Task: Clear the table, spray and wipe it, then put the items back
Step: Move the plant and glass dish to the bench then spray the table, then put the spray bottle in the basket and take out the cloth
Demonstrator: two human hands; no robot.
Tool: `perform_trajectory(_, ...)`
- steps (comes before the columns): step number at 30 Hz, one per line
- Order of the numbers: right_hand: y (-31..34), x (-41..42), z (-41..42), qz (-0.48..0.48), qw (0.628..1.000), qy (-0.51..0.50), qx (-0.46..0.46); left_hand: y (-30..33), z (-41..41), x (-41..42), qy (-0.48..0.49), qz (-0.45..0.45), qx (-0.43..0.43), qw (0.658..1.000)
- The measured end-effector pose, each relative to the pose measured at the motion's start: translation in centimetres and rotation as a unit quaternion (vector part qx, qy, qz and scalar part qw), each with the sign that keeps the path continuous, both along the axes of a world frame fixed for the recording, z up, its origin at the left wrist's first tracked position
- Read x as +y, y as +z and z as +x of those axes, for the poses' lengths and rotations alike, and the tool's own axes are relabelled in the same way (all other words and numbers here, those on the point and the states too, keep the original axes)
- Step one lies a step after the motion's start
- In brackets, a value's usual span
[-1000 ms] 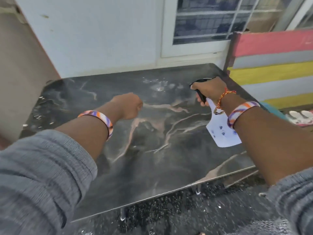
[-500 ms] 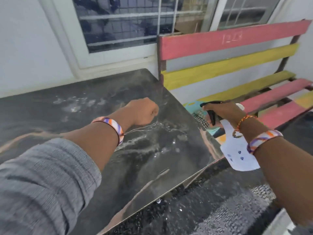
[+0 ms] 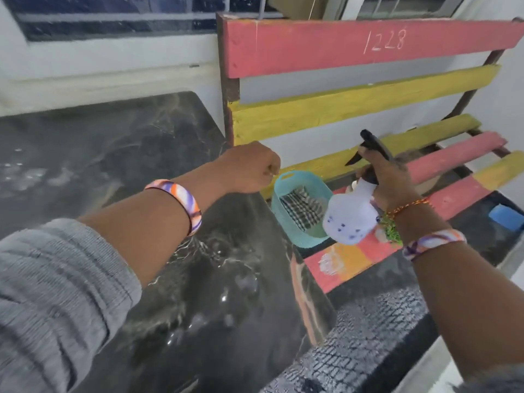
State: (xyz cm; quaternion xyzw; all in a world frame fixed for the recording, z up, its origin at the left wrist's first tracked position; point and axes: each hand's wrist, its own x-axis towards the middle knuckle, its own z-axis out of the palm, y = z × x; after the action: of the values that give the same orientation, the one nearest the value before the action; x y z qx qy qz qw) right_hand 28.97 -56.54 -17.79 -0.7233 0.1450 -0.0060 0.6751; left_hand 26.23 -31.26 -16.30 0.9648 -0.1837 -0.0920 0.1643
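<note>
Head view. I see one dark marbled table (image 3: pixel 136 154), wet, beside one red-and-yellow slatted bench (image 3: pixel 354 100) under a window (image 3: pixel 113 12). One teal basket (image 3: pixel 286 211) holding one checked cloth (image 3: pixel 302 209) sits on the bench. My right hand (image 3: pixel 388 180) grips one spray bottle (image 3: pixel 350 217) above it; my left hand (image 3: pixel 249 167) is fisted, holding nothing.

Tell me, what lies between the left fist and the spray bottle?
In the head view, a teal basket with a checked cloth inside sits on the bench, between the left fist and the spray bottle.
</note>
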Motion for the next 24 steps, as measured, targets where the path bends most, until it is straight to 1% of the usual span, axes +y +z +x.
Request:
perform_trajectory(3,-3.1,-1.0,1.9,0.065,0.997,-0.028,0.034,-1.0,2.1,-2.7,-0.023,-0.019,0.018,0.999)
perform_trajectory(5,-5.6,-1.6,3.3,0.09,0.995,0.005,0.045,-2.0,3.5,-4.4,-0.031,-0.013,0.054,0.998)
perform_trajectory(8,-8.8,-2.8,5.6,0.102,0.989,0.085,0.07,-4.3,5.7,-7.2,-0.023,0.031,0.124,0.992)
perform_trajectory(12,-11.6,-4.4,8.5,0.169,0.949,0.243,0.11,-8.8,9.7,-10.5,0.058,0.023,0.207,0.976)
perform_trajectory(15,-14.4,-5.5,10.1,0.162,0.928,0.298,0.151,-12.8,12.4,-12.1,0.102,0.047,0.266,0.957)
perform_trajectory(18,-16.9,-6.5,11.0,0.146,0.915,0.325,0.187,-16.3,13.9,-13.0,0.119,0.069,0.301,0.944)
perform_trajectory(21,-18.5,-7.5,11.2,0.134,0.898,0.367,0.203,-19.1,14.6,-14.4,0.127,0.112,0.294,0.941)
perform_trajectory(24,-19.6,-8.4,11.2,0.122,0.882,0.412,0.192,-20.4,14.8,-15.5,0.15,0.091,0.293,0.94)
